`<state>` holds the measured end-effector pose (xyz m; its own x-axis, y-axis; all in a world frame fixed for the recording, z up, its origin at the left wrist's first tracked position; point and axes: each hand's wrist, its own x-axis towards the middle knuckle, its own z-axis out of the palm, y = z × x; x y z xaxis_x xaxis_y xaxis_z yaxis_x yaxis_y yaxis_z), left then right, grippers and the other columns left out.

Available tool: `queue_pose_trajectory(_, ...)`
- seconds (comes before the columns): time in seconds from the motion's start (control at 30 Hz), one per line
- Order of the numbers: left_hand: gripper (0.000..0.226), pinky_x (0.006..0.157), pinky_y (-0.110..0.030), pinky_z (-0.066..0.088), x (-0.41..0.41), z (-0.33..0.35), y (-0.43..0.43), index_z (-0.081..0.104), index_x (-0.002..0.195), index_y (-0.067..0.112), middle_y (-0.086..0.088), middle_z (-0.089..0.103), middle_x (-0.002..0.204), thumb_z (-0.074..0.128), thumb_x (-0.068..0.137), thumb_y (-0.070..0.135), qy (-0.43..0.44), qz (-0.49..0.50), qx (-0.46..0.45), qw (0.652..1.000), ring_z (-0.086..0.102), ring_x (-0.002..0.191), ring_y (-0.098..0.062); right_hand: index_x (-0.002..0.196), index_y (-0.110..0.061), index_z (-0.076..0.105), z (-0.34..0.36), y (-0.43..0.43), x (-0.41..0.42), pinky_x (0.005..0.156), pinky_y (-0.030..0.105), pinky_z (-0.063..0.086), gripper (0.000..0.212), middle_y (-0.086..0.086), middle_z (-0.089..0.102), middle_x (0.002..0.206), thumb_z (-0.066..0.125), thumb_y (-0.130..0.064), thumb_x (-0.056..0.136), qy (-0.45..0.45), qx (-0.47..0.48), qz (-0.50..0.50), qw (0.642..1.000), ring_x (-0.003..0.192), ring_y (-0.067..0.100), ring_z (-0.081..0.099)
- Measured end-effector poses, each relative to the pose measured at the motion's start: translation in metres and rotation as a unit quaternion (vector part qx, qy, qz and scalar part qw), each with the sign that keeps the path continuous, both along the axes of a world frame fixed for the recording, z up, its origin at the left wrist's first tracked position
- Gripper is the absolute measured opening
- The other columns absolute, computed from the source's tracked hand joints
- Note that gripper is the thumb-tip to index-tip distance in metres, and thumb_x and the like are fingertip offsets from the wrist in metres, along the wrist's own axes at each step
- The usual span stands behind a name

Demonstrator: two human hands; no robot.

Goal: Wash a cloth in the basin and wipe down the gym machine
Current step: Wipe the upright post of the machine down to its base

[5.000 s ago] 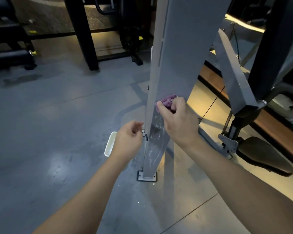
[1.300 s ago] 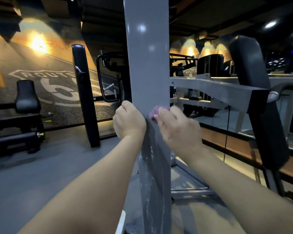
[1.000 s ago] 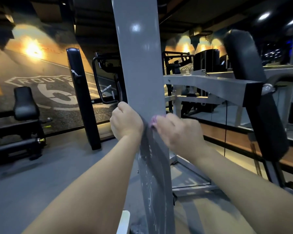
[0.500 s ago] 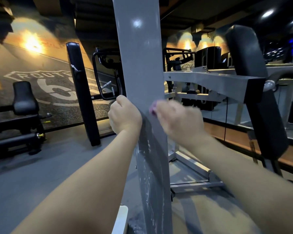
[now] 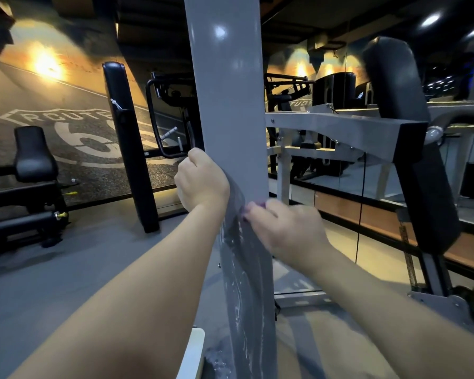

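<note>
A tall grey upright post (image 5: 227,110) of the gym machine stands straight ahead, dry above my hands and streaked with water below them. My right hand (image 5: 285,228) holds a small purple cloth (image 5: 253,207) against the post's front face; only a sliver of cloth shows past the fingertips. My left hand (image 5: 201,184) is curled in a fist at the post's left edge; whether it grips the edge is hidden. The white basin (image 5: 193,354) shows as a rim at the post's foot.
A grey arm (image 5: 340,127) of the machine runs right to a black pad (image 5: 411,149). Black benches (image 5: 33,170) and a dark rack (image 5: 132,149) stand on the grey floor at left, before a mural wall. Mirrors line the right side.
Over five seconds both hands climbed from low on the post to chest height. In the last half second my right hand slid the cloth down a little; my left hand stayed.
</note>
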<state>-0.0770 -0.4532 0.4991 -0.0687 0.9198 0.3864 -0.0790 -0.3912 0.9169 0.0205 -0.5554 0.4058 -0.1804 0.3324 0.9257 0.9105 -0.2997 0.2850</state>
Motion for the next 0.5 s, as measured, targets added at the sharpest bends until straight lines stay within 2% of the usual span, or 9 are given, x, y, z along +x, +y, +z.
queue_pose_trajectory(0.07,0.050,0.077,-0.043,0.050,0.000,0.000,-0.001,0.056,0.065,0.018,-0.002,0.060,0.074,0.026,0.102,0.032,-0.004,0.000,0.000,1.000,0.060,0.082,-0.033,0.088,-0.021,0.068,0.041,0.005,-0.005,0.043,0.022,0.025,0.016,-0.001,0.056,0.071,0.062,-0.029,0.101,0.047,0.061,0.004,0.997,0.043,0.023,0.045)
queue_pose_trajectory(0.13,0.050,0.079,-0.046,0.052,0.000,0.000,-0.001,0.057,0.064,0.018,-0.003,0.061,0.073,0.026,0.101,0.034,-0.011,-0.004,0.000,1.000,0.062,0.082,-0.033,0.087,-0.019,0.067,0.053,0.014,-0.010,0.042,0.023,0.031,0.021,-0.002,0.058,0.073,0.057,-0.027,0.103,0.082,0.094,0.019,0.992,0.046,0.021,0.047)
queue_pose_trajectory(0.23,0.050,0.085,-0.047,0.055,-0.002,-0.001,-0.002,0.059,0.068,0.020,0.000,0.062,0.077,0.025,0.100,0.036,-0.013,-0.012,-0.005,1.000,0.061,0.085,-0.032,0.100,-0.019,0.072,0.004,0.017,-0.013,0.040,0.026,0.035,0.019,0.000,0.060,0.079,0.055,-0.025,0.104,0.072,0.053,0.017,0.996,0.048,0.022,0.048)
queue_pose_trajectory(0.33,0.049,0.085,-0.046,0.053,-0.004,0.000,-0.001,0.059,0.069,0.020,0.002,0.060,0.077,0.026,0.103,0.032,-0.004,-0.021,-0.007,1.000,0.060,0.086,-0.031,0.101,-0.020,0.075,-0.056,0.001,-0.004,0.043,0.025,0.031,0.011,0.000,0.056,0.075,0.065,-0.020,0.095,-0.006,-0.043,0.018,0.999,0.052,0.021,0.051)
queue_pose_trajectory(0.43,0.048,0.086,-0.046,0.053,-0.005,0.000,-0.002,0.057,0.067,0.022,0.004,0.058,0.076,0.026,0.103,0.032,0.000,-0.016,0.001,1.000,0.060,0.089,-0.034,0.096,-0.022,0.073,-0.031,-0.005,0.004,0.046,0.024,0.023,0.006,0.000,0.057,0.072,0.073,-0.027,0.094,-0.050,-0.074,0.014,0.996,0.045,0.023,0.048)
queue_pose_trajectory(0.5,0.048,0.087,-0.048,0.053,-0.003,0.000,-0.001,0.055,0.065,0.023,0.003,0.058,0.075,0.027,0.102,0.033,-0.002,-0.012,0.004,1.000,0.061,0.089,-0.035,0.093,-0.025,0.070,0.012,-0.001,-0.001,0.044,0.024,0.024,0.013,0.000,0.058,0.072,0.065,-0.035,0.099,-0.011,-0.019,-0.014,1.000,0.043,0.024,0.047)
